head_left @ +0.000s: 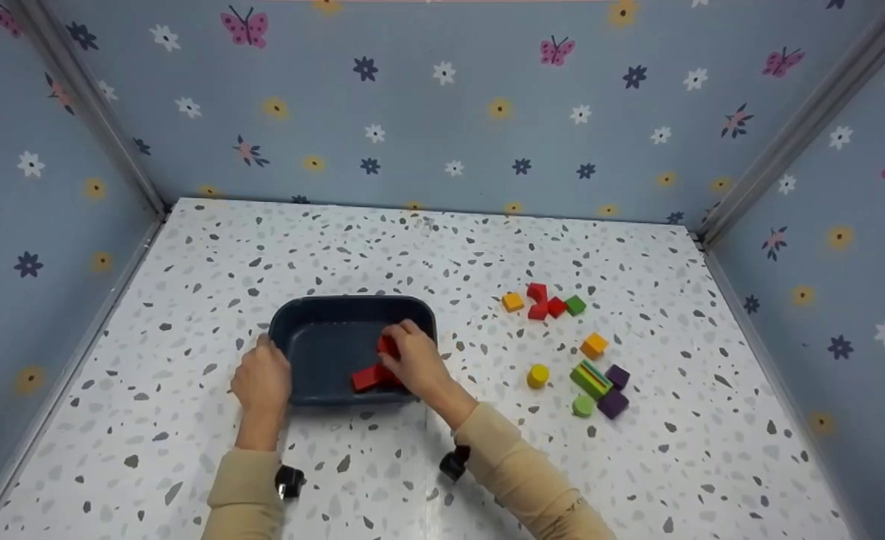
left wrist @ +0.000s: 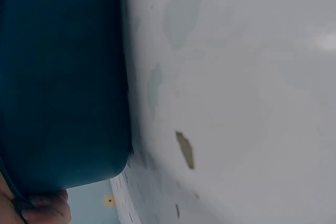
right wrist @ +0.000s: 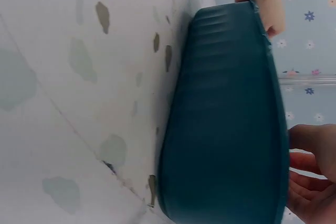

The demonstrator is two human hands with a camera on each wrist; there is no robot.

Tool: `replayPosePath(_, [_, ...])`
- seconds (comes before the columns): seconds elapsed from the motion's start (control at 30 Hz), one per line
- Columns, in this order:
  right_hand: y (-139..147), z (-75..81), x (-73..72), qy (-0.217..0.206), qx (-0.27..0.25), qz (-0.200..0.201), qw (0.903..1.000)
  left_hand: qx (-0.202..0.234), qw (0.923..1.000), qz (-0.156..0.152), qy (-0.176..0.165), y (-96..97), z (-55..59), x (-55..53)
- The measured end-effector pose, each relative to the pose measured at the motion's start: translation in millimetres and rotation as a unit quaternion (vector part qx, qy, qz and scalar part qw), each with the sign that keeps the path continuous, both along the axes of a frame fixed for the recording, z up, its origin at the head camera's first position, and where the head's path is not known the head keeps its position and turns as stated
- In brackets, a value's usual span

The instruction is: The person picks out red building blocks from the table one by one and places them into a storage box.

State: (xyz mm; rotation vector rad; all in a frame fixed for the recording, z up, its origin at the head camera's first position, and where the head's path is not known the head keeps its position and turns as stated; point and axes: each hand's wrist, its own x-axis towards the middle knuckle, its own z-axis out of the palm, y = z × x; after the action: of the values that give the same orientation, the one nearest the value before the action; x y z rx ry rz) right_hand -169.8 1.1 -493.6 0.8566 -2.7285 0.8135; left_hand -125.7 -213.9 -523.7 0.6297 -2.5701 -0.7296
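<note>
A dark blue tub [head_left: 322,352] stands on the speckled table. My left hand [head_left: 262,375] grips its left rim; in the left wrist view the fingers [left wrist: 50,208] curl around the edge. Over the tub's right side, my right hand [head_left: 416,364] pinches a red block [head_left: 388,346] between thumb and fingers. Below that hand, another red block [head_left: 367,377] lies on the tub floor, partly covered by the hand. From the right wrist view, the tub's wall [right wrist: 226,114] hides the blocks, and the right hand [right wrist: 315,174] shows behind the rim.
Right of the tub lie several loose blocks: a red arch-shaped one [head_left: 537,294], an orange one [head_left: 594,345], a yellow cylinder [head_left: 538,376], a striped stack [head_left: 591,380], a purple one [head_left: 613,403] and a green one [head_left: 575,304]. Patterned walls [head_left: 442,112] enclose the table.
</note>
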Motion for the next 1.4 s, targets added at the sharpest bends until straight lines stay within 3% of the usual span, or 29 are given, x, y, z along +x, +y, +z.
replayPosePath(0.47, [-19.4,-9.4,-6.6,0.030,0.045,0.004,0.9985,0.002,0.9999,-0.010,-0.013,-0.4,0.8,-0.6])
replayPosePath(1.17, [-37.4,-23.6,-7.1,-0.001,0.112,-0.006,0.9937,-0.002,0.9999,-0.008,-0.013,-0.1,1.3,-0.4])
replayPosePath(1.4, [-39.4,-27.0,-9.1,0.025,0.152,0.004,0.9880,-0.007,1.0000,0.000,-0.003,0.9,2.4,0.5])
